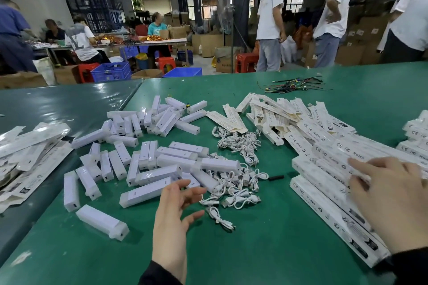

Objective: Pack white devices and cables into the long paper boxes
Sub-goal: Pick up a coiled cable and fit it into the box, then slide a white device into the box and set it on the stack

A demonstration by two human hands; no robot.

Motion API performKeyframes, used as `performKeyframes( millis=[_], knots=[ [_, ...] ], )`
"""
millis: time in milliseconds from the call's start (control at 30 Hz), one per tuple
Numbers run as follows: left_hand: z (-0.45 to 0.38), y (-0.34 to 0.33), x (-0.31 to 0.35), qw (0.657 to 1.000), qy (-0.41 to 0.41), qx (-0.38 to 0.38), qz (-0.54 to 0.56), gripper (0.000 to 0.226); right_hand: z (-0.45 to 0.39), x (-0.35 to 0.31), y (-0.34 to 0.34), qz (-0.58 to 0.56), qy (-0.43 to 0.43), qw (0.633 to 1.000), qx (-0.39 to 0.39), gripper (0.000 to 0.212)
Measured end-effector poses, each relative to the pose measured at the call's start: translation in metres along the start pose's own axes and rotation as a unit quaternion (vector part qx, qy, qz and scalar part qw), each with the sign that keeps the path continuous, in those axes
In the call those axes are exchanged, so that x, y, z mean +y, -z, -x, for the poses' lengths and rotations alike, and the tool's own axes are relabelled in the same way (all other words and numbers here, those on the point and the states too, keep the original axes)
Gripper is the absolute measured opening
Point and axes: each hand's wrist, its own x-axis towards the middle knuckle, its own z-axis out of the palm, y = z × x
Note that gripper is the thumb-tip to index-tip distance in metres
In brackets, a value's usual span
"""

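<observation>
Both hands were empty: the left hand hovered loose-fingered beside the cable heap, the right hand lay flat on the long paper boxes right of it. White devices lay left of the heap on the green surface; they looked light, rigid, best pinched across the long sides.

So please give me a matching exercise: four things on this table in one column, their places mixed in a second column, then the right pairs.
Things
1. left hand
2. right hand
3. bundle of coloured wires
4. lone white cable

Places
A. far side of the green table
B. resting on the long paper boxes
C. open, above the table near the white devices
D. just right of the left hand

Pairs: 1-C, 2-B, 3-A, 4-D
</observation>
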Motion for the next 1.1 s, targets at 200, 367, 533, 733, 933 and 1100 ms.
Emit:
performKeyframes(
  millis=[200, 367, 533, 733, 933, 1100],
  knots=[
    [-0.001, 0.002, 0.003, 1.000, 0.008, 0.022, 0.002, 0.034, 0.002, -0.005, -0.005, -0.026, 0.020, 0.999, 0.033, 0.026],
    [-0.002, 0.003, 0.004, 0.999, 0.009, 0.041, 0.017, 0.031, 0.005, -0.016, -0.004, -0.081, 0.053, 0.990, 0.099, 0.027],
    [-0.005, 0.005, 0.002, 0.995, 0.001, 0.091, 0.036, 0.027, 0.014, -0.055, 0.001, -0.233, 0.183, 0.955, 0.032, 0.038],
    [-0.009, 0.006, 0.001, 0.986, -0.036, 0.156, 0.033, 0.027, -0.002, -0.106, -0.031, -0.137, 0.225, 0.942, -0.207, 0.076],
    [-0.007, 0.003, 0.002, 0.985, -0.076, 0.154, 0.005, 0.024, -0.081, -0.138, -0.049, 0.005, 0.119, 0.973, -0.199, 0.083],
    [-0.005, 0.002, 0.003, 0.986, -0.079, 0.150, 0.005, 0.023, -0.111, -0.131, -0.072, 0.051, 0.068, 0.954, -0.288, 0.074]
  ],
)
